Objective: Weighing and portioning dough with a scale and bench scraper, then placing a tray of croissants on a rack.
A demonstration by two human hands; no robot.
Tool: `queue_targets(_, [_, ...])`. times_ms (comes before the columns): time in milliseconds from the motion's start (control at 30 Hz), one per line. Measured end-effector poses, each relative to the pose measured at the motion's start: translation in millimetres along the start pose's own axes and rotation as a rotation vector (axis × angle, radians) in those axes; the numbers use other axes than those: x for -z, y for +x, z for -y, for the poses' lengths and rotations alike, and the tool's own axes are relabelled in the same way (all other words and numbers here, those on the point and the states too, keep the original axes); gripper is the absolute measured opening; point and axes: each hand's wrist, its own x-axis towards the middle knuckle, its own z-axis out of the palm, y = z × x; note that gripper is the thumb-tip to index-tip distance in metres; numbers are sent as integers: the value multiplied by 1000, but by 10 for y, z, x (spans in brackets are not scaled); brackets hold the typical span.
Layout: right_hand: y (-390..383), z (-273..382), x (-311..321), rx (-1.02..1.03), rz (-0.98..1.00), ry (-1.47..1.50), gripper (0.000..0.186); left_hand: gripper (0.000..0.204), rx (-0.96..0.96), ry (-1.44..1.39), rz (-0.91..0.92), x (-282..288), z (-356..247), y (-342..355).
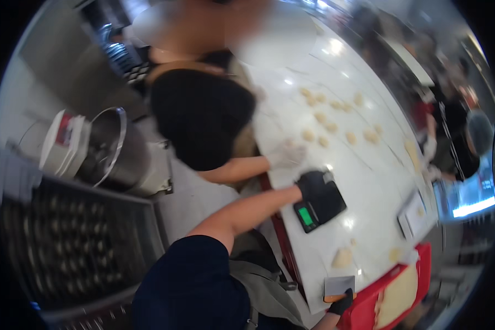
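My left hand, in a black glove, is at the far edge of a black digital scale with a green-lit display. Glove and scale blend together, so its fingers are hard to make out. Near the table's front end, my right hand, also gloved in black, grips a bench scraper with a wide metal blade and an orange handle. A lump of pale dough lies on the white table just beyond the scraper. Beside my right hand, a red tub holds a large slab of dough.
Several small dough pieces are scattered across the white table. At left, a co-worker in black reaches a white-gloved hand over the table. Another person stands opposite. A flat tray lies near the right edge; a mixer stands behind left.
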Motion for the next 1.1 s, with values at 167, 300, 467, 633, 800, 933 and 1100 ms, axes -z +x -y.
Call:
queue_targets(167, [-669, 577, -735, 558, 153, -685, 44, 33, 114, -649, 495, 127, 31, -2324])
queue_targets(300, [-1072, 562, -1479, 762, 450, -699, 35, 46, 110, -513, 427, 75, 805, -3363])
queue_targets(467, [-1705, 282, -2378, 967, 794, -764, 25, 32, 1212, -291, 290, 712, 2799, -6377])
queue_targets(633, [-2482, -703, -4029, 659, 1464, -608, 25, 30, 2097, -27, 221, 1015, 3733, -8150])
queue_targets(800, [-2632, -1873, -5070, -64, 1350, -1106, 44, 32, 1431, -377, -203, 1213, 3568, -7527])
queue_targets(933, [-2879, -2101, -6064, -130, 1411, -1464, 50, 50, 1436, -251, -49, 1664, 4015, -7562])
queue_targets(1100, [-2913, -2736, -7822, 404, 1624, -1585, 56, 41, 1397, -286, -262, 2033, 4614, -7894])
